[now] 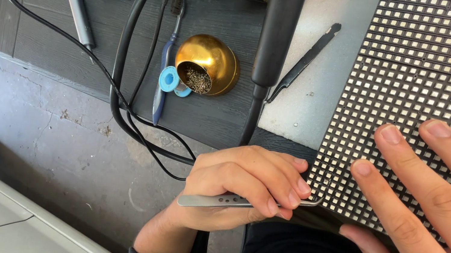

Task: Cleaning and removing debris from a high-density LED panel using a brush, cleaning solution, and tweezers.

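Left hand point(240, 187) pinches tweezers point(213, 201) at the panel point(429, 75) edge; right hand point(436, 216) lies flat, fingers spread.

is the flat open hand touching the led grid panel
Touching: the head view shows the right hand lying flat with its fingers pressed on the panel.

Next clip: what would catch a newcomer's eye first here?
Probably the black panel studded with a grid of small white squares, filling the upper right, with one hand spread flat on it. Next, the other hand at centre pinching silver tweezers at the panel's edge, and the shiny brass bowl above.
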